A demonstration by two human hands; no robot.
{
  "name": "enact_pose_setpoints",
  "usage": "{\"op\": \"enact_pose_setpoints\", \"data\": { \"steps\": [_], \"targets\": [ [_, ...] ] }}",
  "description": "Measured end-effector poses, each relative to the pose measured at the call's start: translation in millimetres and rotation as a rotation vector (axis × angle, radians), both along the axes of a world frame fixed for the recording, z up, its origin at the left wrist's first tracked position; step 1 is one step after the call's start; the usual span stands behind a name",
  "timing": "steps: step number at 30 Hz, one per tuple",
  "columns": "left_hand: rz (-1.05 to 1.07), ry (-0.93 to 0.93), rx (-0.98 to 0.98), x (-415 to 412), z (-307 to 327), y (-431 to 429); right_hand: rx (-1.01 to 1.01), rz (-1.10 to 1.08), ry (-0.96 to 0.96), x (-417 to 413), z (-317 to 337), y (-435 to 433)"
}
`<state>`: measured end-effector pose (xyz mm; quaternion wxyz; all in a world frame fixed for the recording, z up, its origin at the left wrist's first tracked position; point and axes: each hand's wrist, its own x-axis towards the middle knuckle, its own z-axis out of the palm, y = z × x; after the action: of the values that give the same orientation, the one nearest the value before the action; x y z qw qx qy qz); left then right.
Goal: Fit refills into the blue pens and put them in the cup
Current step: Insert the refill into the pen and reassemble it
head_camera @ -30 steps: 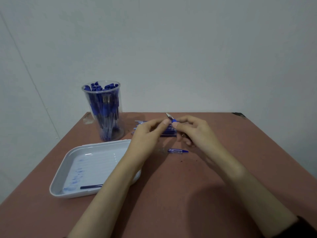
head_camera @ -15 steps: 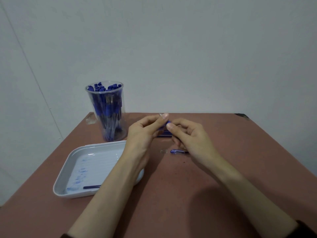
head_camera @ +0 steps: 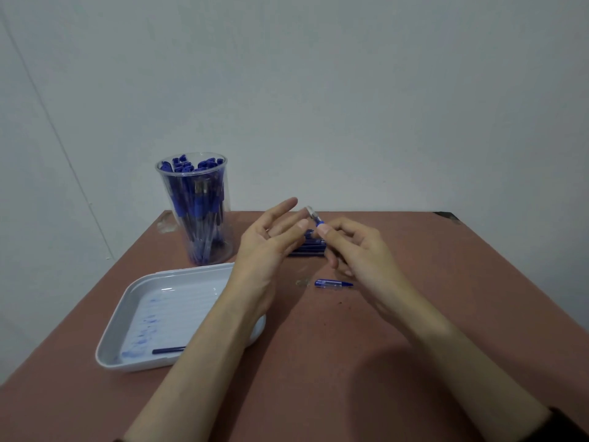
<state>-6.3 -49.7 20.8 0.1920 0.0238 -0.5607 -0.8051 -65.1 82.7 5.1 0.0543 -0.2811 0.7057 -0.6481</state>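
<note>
Tray (head_camera: 137, 366) sits far left, near the table (head_camera: 350, 362) edge. It is ink-smeared, with one dark refill (head_camera: 169, 349) lying in its near end. The cup (head_camera: 223, 247) stands behind it, clear and packed with blue pens almost to the rim. The left hand (head_camera: 271, 244) is raised over the tray's far corner, fingers straight and spread, gripping nothing; its thumb tip is just beside the pen (head_camera: 316, 218). That pen is up in the air between the two hands, tilted with its clear tip pointing up and left, and pinched low down by the right hand (head_camera: 360, 250) between thumb and forefinger. I can't tell from here whether the refill is seated. A pile of blue pens or refills (head_camera: 310, 247) lies on the table behind the hands, too blurred to sort. A short blue piece (head_camera: 333, 283) lies loose near the right hand. Risks as I see them: it's a one-point pinch, so the pen could pivot or drop on the way to the cup. The cup is crowded, so the pen may snag on the caps and sit proud. The left forearm hangs over the tray and could knock it. The loose piece could roll off or get left out.
</note>
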Motion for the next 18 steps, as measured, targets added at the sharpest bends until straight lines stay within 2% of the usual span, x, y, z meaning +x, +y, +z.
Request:
{"op": "enact_pose_setpoints", "data": {
  "steps": [5, 18],
  "targets": [
    [0.074, 0.021, 0.017, -1.8, -1.3, 0.0, 0.06, 0.022, 0.058, 1.9, 0.3, 0.1],
    [0.109, -0.129, -0.08, -5.4, -10.3, 0.2, 0.309, -0.273, 0.588, -2.8, -6.1, 4.0]
  ]
}}
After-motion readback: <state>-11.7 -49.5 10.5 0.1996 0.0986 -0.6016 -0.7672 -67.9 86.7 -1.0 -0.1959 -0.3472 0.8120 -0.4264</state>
